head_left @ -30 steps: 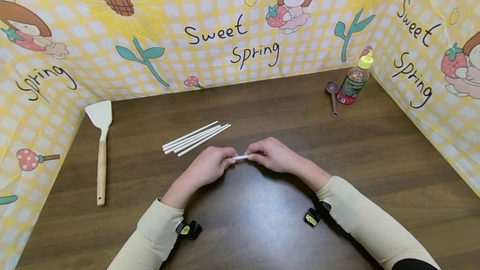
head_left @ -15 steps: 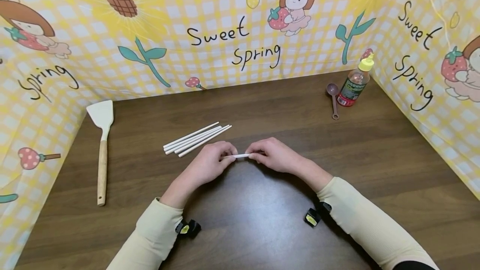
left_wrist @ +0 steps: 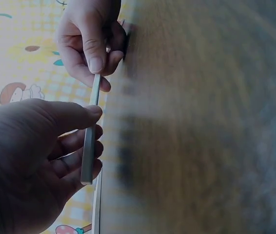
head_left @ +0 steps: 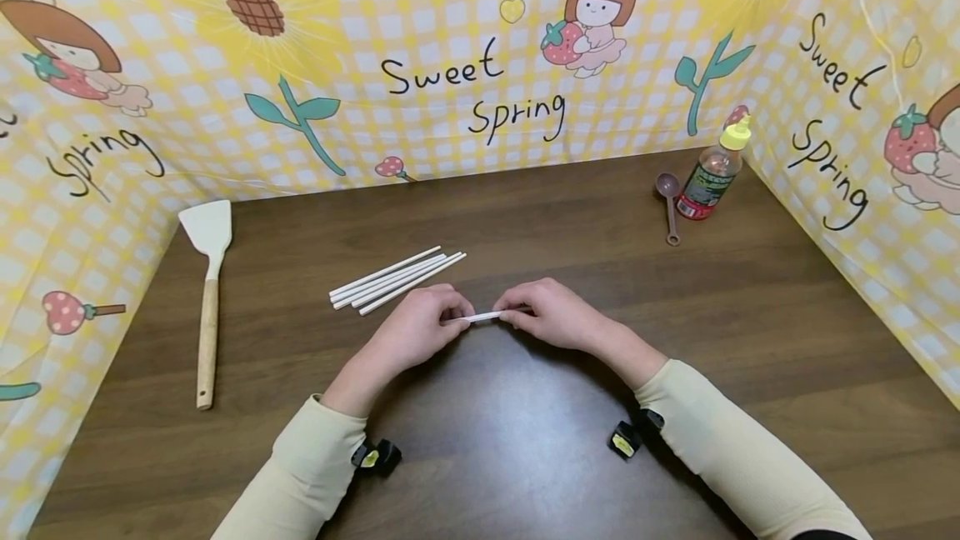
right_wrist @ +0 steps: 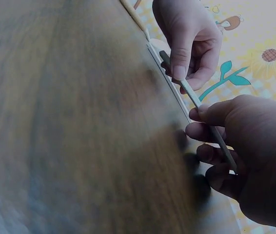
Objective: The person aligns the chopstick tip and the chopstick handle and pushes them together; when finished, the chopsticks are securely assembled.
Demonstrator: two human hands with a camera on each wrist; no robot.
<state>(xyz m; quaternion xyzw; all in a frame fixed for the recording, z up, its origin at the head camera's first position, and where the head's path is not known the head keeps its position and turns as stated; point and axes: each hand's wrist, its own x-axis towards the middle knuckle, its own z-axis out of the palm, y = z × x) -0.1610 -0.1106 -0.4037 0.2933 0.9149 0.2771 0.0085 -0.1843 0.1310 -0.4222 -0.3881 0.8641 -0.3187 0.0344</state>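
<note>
A white chopstick [head_left: 485, 317] is held between my two hands, just above the table's middle. My left hand [head_left: 423, 319] pinches it with thumb and fingers; in the left wrist view its square, thicker end [left_wrist: 87, 168] runs past the thumb across the curled fingers. My right hand [head_left: 555, 315] pinches the other part, and in the right wrist view that length [right_wrist: 221, 141] lies along the fingers. Only a short middle piece shows between the hands in the head view. Several more white chopsticks [head_left: 397, 280] lie in a loose bunch beyond my left hand.
A white spatula [head_left: 207, 298] with a wooden handle lies at the left. At the back right stand a bottle [head_left: 708, 182] with a yellow cap and, beside it, a brown measuring spoon [head_left: 670, 207]. Patterned cloth walls [head_left: 435, 115] border the brown table [head_left: 525, 457].
My left fingers have shifted their grip slightly on the chopstick. The right hand keeps its pinch. The head view has moved a little, so the whole scene sits slightly lower.
</note>
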